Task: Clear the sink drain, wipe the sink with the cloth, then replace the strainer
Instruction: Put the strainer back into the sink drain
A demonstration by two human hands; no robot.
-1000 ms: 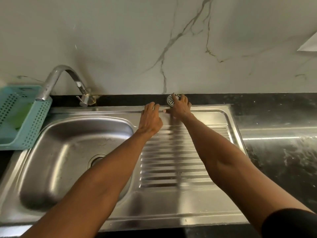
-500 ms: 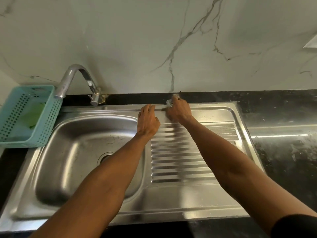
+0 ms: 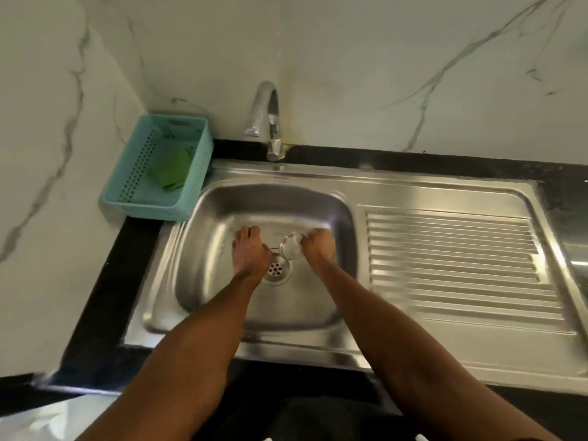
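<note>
Both my hands are down inside the steel sink (image 3: 210, 281). My right hand (image 3: 318, 246) grips the round metal strainer (image 3: 291, 246), which is blurred and sits just above and right of the open drain (image 3: 277, 269). The drain shows its ring of small holes. My left hand (image 3: 249, 253) lies flat on the basin floor at the drain's left edge, fingers straight and pointing away from me. A green cloth (image 3: 171, 168) lies in the teal basket (image 3: 127, 198) left of the sink.
A chrome tap (image 3: 265, 119) arches over the back of the basin. The ribbed drainboard (image 3: 451, 249) stretches to the right of the basin. Black counter borders the sink; marble walls stand behind and at the left.
My right hand picked the strainer up from the back ledge and carried it down into the basin beside the drain. My left hand moved from the ledge to the basin floor. The view swung left.
</note>
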